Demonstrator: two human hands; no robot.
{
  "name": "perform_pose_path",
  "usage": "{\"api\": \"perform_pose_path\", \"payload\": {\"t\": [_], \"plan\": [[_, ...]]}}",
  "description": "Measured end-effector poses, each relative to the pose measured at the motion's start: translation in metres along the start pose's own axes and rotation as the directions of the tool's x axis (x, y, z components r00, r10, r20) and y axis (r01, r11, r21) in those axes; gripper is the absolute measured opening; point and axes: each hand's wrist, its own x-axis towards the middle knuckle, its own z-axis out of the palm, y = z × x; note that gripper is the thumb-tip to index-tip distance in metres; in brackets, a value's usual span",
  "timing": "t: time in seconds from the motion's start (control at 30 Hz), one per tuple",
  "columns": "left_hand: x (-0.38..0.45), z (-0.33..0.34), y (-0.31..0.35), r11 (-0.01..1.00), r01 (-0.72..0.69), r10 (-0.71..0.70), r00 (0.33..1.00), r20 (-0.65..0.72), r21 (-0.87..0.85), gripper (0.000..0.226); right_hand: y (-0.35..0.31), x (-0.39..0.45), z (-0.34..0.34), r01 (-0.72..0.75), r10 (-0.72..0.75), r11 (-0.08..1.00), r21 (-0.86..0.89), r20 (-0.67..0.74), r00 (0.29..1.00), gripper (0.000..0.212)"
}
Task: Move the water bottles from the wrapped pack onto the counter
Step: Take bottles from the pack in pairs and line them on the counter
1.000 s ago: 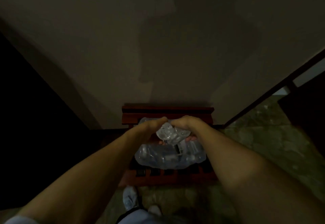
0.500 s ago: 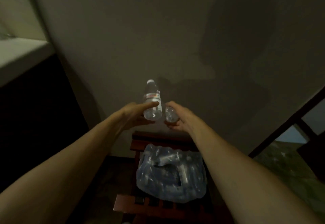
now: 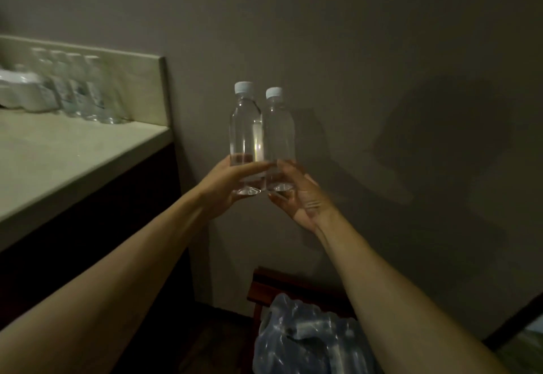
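Observation:
Two clear water bottles with white caps stand upright side by side in the air before the grey wall. My left hand (image 3: 227,187) grips the base of the left bottle (image 3: 245,130). My right hand (image 3: 299,197) grips the base of the right bottle (image 3: 279,132). The two bottles touch each other. The wrapped pack (image 3: 302,341) of bottles lies low at the bottom, on a dark red wooden rack (image 3: 264,288). The pale counter (image 3: 58,162) is to the left, at about the height of my hands.
Several water bottles (image 3: 85,91) stand in a row at the back of the counter against its raised edge, with a wrapped bundle (image 3: 17,91) at the far left. Dark cabinet fronts lie under the counter. The room is dim.
Both hands have lifted a bottle each out of the pack and raised them upright to counter height. The view has swung up and left, bringing the counter into sight.

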Motion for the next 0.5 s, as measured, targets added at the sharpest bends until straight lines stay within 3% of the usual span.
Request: {"api": "perform_pose_path", "payload": {"t": [0.1,0.17,0.33,0.5], "plan": [[-0.009,-0.022,0.014,0.995,-0.075,0.077,0.996,-0.035,0.062,0.029,0.001,0.011,0.035,0.072,-0.072,0.995,-0.068,0.009,0.997,0.025],[-0.017,-0.043,0.022,0.988,-0.12,0.128,0.988,-0.088,0.093,0.035,0.002,0.019,0.062,0.117,-0.116,0.991,-0.063,0.021,0.993,0.025],[-0.044,-0.11,0.041,0.987,-0.162,0.157,0.971,-0.178,-0.013,0.024,0.018,0.037,0.134,0.206,-0.204,0.973,-0.104,0.025,0.979,0.061],[-0.074,-0.194,0.063,0.986,-0.157,0.142,0.965,-0.222,-0.054,0.021,0.053,0.062,0.209,0.191,-0.185,0.981,-0.046,0.107,0.977,0.033]]}}
